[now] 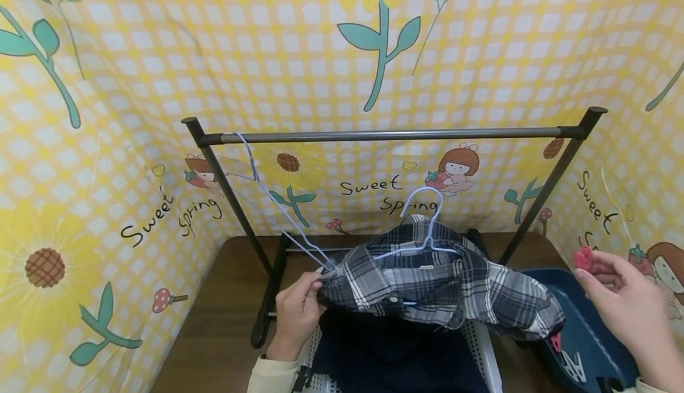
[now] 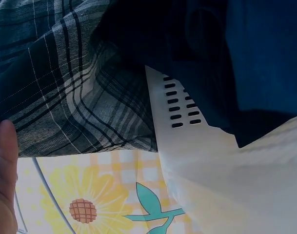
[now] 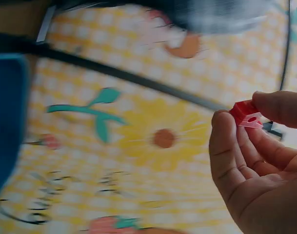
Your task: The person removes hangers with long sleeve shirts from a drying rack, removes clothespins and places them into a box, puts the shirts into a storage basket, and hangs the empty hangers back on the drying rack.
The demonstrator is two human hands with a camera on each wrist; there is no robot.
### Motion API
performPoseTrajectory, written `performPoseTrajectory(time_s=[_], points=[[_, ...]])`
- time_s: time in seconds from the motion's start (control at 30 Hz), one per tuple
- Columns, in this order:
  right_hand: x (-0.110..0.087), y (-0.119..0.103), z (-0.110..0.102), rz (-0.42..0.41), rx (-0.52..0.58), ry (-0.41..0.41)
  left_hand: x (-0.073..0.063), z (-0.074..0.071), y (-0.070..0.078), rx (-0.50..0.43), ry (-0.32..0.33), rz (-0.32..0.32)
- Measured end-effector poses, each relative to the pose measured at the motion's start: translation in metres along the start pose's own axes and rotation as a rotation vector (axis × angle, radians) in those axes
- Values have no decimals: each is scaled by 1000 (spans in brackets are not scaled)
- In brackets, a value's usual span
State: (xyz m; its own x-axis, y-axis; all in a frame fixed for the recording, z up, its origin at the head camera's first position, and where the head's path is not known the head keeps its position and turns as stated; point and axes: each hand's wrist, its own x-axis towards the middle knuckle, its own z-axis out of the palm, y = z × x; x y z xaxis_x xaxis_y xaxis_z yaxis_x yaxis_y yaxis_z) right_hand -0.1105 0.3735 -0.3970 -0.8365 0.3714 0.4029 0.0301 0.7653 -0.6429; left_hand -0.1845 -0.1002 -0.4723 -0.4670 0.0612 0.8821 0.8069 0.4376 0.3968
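Note:
My left hand point(image 1: 296, 313) pinches the left shoulder end of a grey-and-black plaid shirt point(image 1: 422, 280). A pale blue hanger point(image 1: 430, 241) sits inside the shirt, its hook standing up out of the collar. Off to the right, my right hand point(image 1: 627, 298) pinches a small red clothespin point(image 3: 246, 114) between thumb and fingers, apart from the shirt. Another pale blue hanger point(image 1: 255, 173) hangs from the rack bar at the left; its lower end reaches the shirt near my left hand, and I cannot tell whether they are joined.
A black metal rack point(image 1: 385, 136) spans the brown table point(image 1: 208, 322). Beneath the shirt, a white perforated basket point(image 1: 483, 357) holds dark navy cloth point(image 1: 395, 357). At the right stands a blue basin point(image 1: 593, 316) with white and red clothespins point(image 1: 573, 366). Yellow checked fabric surrounds the table.

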Motion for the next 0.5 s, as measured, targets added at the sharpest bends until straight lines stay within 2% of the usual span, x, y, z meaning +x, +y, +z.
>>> performPoseTrajectory(time_s=[0.1,0.23,0.5], points=[[6,28,7,52,-89,-113,0,0,0,6,2,1],[11,60,16,79,-179,-232,0,-1,0,10,3,7],[13,112,35,165,-235,-448,0,-1,0,4,0,9]])
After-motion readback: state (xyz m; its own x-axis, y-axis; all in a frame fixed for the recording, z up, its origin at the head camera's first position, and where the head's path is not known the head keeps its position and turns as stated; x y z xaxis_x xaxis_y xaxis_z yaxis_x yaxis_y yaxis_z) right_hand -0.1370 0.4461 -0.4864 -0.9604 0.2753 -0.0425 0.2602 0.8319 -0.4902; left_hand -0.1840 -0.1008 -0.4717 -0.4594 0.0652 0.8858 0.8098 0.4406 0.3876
